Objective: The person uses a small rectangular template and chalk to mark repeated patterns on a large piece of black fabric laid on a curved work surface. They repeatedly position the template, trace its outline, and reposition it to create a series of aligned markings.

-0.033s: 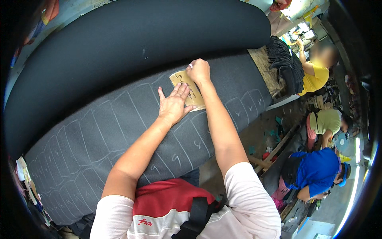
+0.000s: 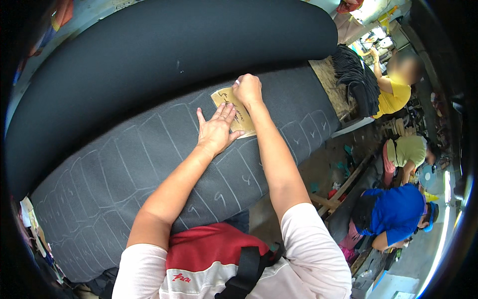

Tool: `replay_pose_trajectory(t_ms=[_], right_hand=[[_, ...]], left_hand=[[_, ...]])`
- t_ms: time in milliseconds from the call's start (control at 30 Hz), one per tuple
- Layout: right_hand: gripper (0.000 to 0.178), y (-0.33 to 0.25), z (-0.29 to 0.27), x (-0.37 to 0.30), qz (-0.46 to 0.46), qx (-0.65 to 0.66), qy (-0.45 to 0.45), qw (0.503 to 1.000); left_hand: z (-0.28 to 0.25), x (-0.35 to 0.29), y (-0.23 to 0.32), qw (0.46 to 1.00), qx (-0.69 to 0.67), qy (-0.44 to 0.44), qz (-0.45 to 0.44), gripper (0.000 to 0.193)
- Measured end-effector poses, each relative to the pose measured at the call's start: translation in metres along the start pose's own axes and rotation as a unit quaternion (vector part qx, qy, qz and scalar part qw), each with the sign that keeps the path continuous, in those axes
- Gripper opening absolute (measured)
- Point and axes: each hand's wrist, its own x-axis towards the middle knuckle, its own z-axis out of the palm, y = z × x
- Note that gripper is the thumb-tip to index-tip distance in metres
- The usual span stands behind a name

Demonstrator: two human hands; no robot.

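My left hand (image 2: 215, 134) lies flat with spread fingers on a tan cardboard pattern piece (image 2: 244, 124) that bears dark handwriting. The pattern piece rests on dark grey fabric (image 2: 149, 169), which is covered with rows of pale outlines and marks. At the pattern's far right edge, my right hand (image 2: 248, 89) is closed, knuckles up, with a ring on one finger. Whatever it grips is hidden under the fingers. My right forearm crosses beside the pattern's right side.
A thick black fabric roll (image 2: 174, 37) spans the far side. Black strips (image 2: 354, 74) are piled on a wooden board (image 2: 328, 82) at the right end. Beyond are people in yellow (image 2: 396, 97), pale green (image 2: 409, 151) and blue (image 2: 396, 212) tops, and a fan (image 2: 427, 178).
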Motion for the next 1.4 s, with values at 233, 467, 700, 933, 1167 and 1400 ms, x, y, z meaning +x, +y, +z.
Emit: replay_pose_trajectory(t_ms=[233, 467, 700, 933, 1167, 1400], right_hand=[[0.015, 0.028, -0.042, -0.089, -0.044, -0.090, -0.070, 0.993], [0.016, 0.013, -0.073, -0.139, 0.027, 0.084, -0.153, 0.984], [0.013, 0.023, -0.066, -0.133, 0.091, -0.136, -0.017, 0.986], [0.013, 0.041, -0.038, -0.115, 0.030, 0.025, 0.166, 0.985], [0.014, 0.043, -0.006, -0.117, 0.040, 0.075, 0.217, 0.972], [0.014, 0.025, -0.006, -0.134, 0.050, 0.075, 0.169, 0.981]], left_hand=[[-0.002, 0.000, 0.003, 1.000, -0.011, -0.003, -0.011, 0.070], [0.000, 0.000, 0.003, 1.000, -0.010, 0.003, -0.018, 0.071], [-0.004, -0.001, 0.005, 1.000, -0.013, -0.012, -0.018, 0.070], [-0.008, -0.020, -0.034, 0.887, -0.381, 0.262, 0.001, 0.078], [-0.157, -0.132, -0.196, 0.471, -0.543, 0.600, -0.351, 0.113], [-0.218, -0.143, -0.262, 0.395, -0.570, 0.632, -0.346, 0.115]])
